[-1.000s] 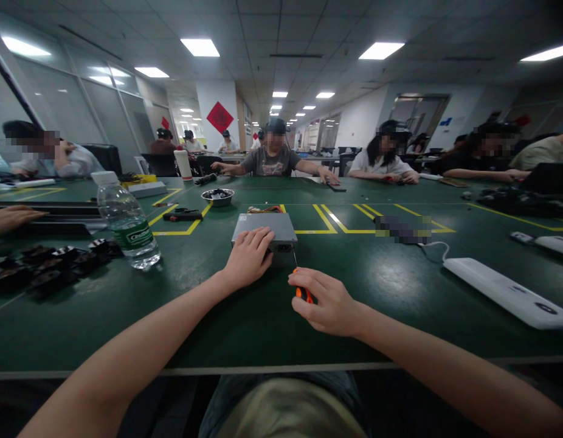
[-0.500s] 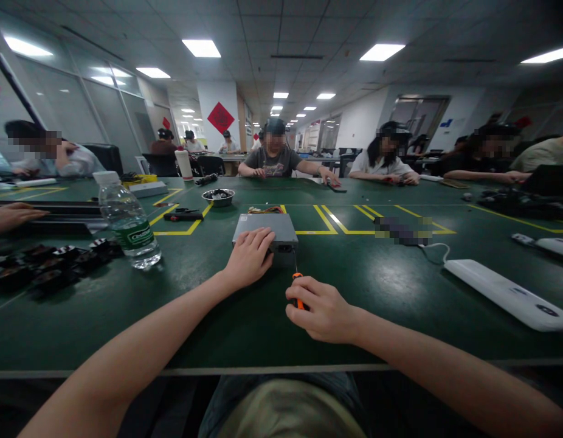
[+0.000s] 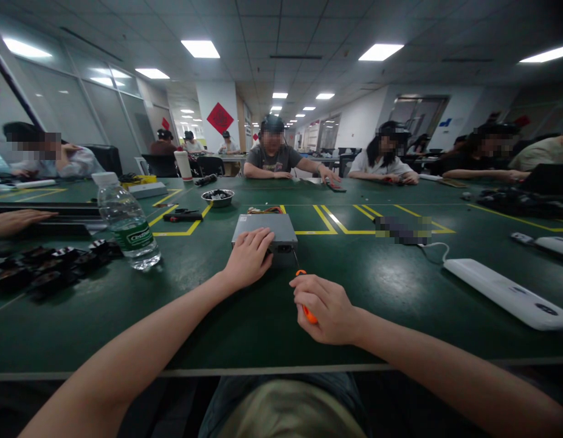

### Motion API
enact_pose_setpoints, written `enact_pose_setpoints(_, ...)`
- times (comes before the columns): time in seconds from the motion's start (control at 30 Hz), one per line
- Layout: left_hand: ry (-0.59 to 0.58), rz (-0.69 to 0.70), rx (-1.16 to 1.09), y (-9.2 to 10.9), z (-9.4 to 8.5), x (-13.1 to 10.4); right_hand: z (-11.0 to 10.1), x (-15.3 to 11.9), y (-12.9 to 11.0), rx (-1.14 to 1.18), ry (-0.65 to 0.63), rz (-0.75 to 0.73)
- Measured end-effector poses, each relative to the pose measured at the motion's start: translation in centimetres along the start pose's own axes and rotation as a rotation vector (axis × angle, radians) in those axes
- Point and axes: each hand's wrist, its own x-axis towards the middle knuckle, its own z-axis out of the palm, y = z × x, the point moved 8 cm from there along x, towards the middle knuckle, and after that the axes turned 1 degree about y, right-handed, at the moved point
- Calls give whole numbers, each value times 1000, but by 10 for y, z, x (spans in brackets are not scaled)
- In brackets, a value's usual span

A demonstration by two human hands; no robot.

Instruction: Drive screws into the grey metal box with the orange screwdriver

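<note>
A grey metal computer power supply (image 3: 281, 226) lies on the green table, its socket side facing me and coloured wires behind it. My left hand (image 3: 250, 255) rests on its top left part, fingers stretched flat over the cover and thumb down by the front edge. In my right hand (image 3: 324, 307), closed fingers wrap an orange-handled screwdriver (image 3: 310, 314). Its thin shaft points away from me to the front right corner of the power supply, beside the socket. Whether the tip touches a screw is too small to tell.
A water bottle (image 3: 129, 222) stands left, near black parts (image 3: 48, 267) and a co-worker's hand (image 3: 21, 222). Beyond are a metal bowl (image 3: 217, 198) of small parts and a black tool (image 3: 183, 216). A white power bank-like device (image 3: 504, 293) lies right. Several people sit around.
My right hand has shifted slightly right and its grip has turned, so the screwdriver handle slants more to the right. My left hand and the power supply have stayed put.
</note>
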Motion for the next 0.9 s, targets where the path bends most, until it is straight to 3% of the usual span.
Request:
enact_pose_setpoints(0.2,7,-3,-1,0,0,0,10,-1,0,-2,-110,-12)
enact_pose_setpoints(0.4,-1,-10,-2,-1,0,0,-9,4,12,-171,-78,96)
enact_pose_setpoints(0.57,-7,-4,5,0,0,0,-11,-6,14,-328,-165,215)
enact_pose_setpoints(0.77,-7,0,-8,0,-1,0,-10,-7,-1,-337,-125,277)
enact_pose_setpoints(0.9,-7,0,-16,-1,1,0,-16,-6,3,-333,-28,435)
